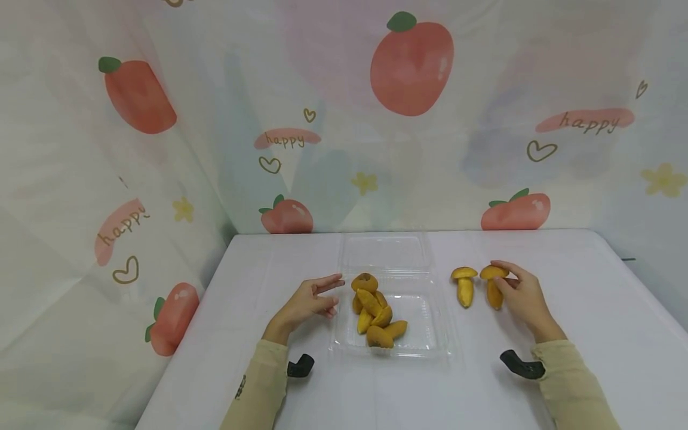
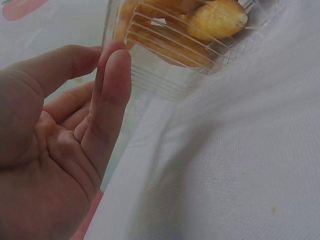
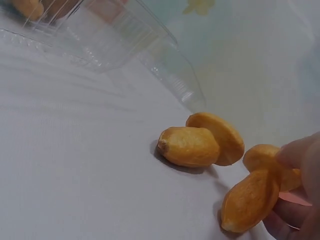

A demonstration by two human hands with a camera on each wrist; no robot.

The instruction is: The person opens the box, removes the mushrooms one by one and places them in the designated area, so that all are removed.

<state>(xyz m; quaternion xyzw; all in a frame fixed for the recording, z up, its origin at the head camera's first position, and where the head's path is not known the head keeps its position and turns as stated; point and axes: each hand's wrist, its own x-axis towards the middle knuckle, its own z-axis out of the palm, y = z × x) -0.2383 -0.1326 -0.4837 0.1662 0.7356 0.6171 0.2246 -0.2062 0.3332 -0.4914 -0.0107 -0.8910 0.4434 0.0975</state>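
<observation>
My right hand (image 1: 529,301) pinches a yellow-brown toy mushroom (image 1: 494,292) at its cap, between thumb and fingers. Just left of it, a second mushroom (image 1: 464,288) lies on the table with its cap toward the back; the right wrist view shows this mushroom (image 3: 192,145) close beside the held one (image 3: 255,195). At the left rim of a clear plastic clamshell box (image 1: 419,343), my left hand (image 1: 303,304) has its fingers extended, fingertips right at the edge. Several mushrooms (image 1: 371,304) are heaped in the left half of the box.
The box's lid (image 1: 387,252) is folded back toward the rear of the white table (image 1: 376,394). A printed fabric backdrop (image 1: 344,77) rises behind and at the sides. Black curved pieces (image 1: 521,365) stick out at both sleeve cuffs.
</observation>
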